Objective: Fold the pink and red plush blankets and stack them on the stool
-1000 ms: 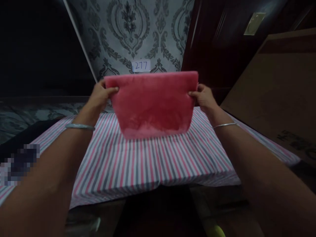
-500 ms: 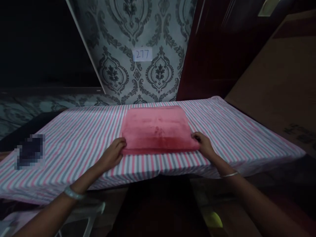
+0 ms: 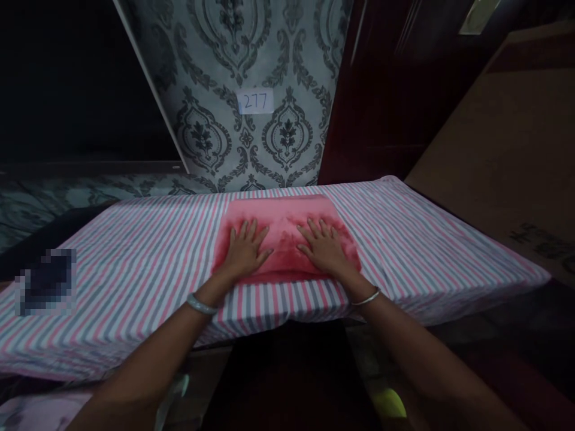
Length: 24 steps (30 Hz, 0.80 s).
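Observation:
A soft pink plush cloth, folded into a rectangle, lies flat on the striped table cover. My left hand rests palm down on its left half, fingers spread. On the right half, my right hand also presses flat with its fingers apart. Darker red patches show around both hands where the pile is pushed down. Whether it is a blanket, a towel or a cover, I cannot tell.
The table cover has pink, grey and white stripes. Behind it stands a patterned wall with a paper marked 277. A dark screen is at the left, a large cardboard box at the right. A pixelated dark patch lies at the left.
Both hands have let go of the cloth's near side edges and moved inward onto its top. They now lie flat with fingers spread, and the surface is pressed down.

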{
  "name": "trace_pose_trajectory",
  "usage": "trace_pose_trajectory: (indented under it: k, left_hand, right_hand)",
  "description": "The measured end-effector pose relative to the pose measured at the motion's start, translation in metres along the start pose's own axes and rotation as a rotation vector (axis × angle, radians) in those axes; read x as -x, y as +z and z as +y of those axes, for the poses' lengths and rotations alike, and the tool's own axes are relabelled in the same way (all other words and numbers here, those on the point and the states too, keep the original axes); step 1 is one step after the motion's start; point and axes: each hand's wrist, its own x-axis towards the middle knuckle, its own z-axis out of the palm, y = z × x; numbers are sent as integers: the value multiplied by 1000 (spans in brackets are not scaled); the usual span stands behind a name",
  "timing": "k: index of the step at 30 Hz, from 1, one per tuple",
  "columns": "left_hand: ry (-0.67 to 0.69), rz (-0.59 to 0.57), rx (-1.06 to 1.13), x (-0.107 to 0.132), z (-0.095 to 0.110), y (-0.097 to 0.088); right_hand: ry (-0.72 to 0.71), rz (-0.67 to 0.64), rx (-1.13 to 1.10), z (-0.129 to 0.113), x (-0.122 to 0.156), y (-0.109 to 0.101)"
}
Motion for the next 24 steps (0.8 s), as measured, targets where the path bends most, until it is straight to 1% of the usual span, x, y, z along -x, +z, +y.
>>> trace_pose_trajectory:
  k: [2, 4, 6, 8, 10, 12, 14, 16, 19, 21, 24]
  left_hand:
    - [-30, -48, 0, 3, 1, 14]
    - [-32, -53, 4, 6, -2, 22]
    - [-27, -47, 7, 6, -6, 21]
    - [-29, -39, 12, 6, -7, 17]
    - [-29, -15, 16, 9, -4, 11]
    - [32, 8, 20, 17, 5, 8]
    - [156, 0, 33, 31, 20, 9]
    - [252, -36, 57, 47, 38, 17]
    - [235, -37, 90, 64, 58, 34]
    - [217, -21, 103, 70, 63, 43]
    - [232, -16, 113, 71, 61, 50]
  right_hand:
    - [-7, -6, 28, 3, 4, 11]
    - [-17, 14, 37, 7, 7, 18]
    - [-21, 33, 39, 10, 8, 21]
    - [-25, 47, 35, 11, 7, 22]
    - [-22, 38, 23, 11, 5, 20]
    - [-9, -1, 8, 8, 1, 14]
    - [-38, -52, -12, 2, -7, 7]
    - [-131, -113, -45, -6, -20, 1]
    - [-289, -214, -59, -16, -52, 0]
    - [-322, -263, -22, -17, -79, 4]
    - [-295, -309, 17, -11, -121, 14]
